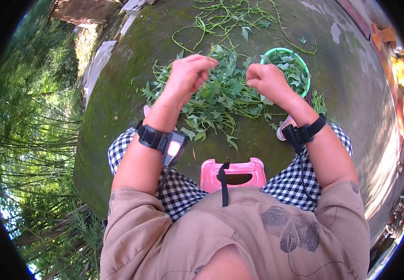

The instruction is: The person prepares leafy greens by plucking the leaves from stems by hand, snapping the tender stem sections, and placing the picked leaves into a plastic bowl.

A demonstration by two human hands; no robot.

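Note:
My left hand (pixel 190 74) is raised over the left part of a heap of leafy green vines (pixel 227 88), its fingers pinched together. A thin, blurred green stem (pixel 210 52) shows at its fingertips. Above the right side of the heap, my right hand (pixel 268 80) is closed with the fingers curled in; whatever it may hold is hidden. Just beyond that hand stands a green-rimmed basket (pixel 308 77) with picked leaves (pixel 289 65) in it. The two hands are apart from each other.
Bare, trimmed-looking vines (pixel 234 16) lie beyond the heap on the mossy concrete ground (pixel 122 88). A pink plastic stool (pixel 233 168) is between my knees. A small bunch of green stems (pixel 320 101) lies right of the basket. Dense plants (pixel 34 140) border the left side.

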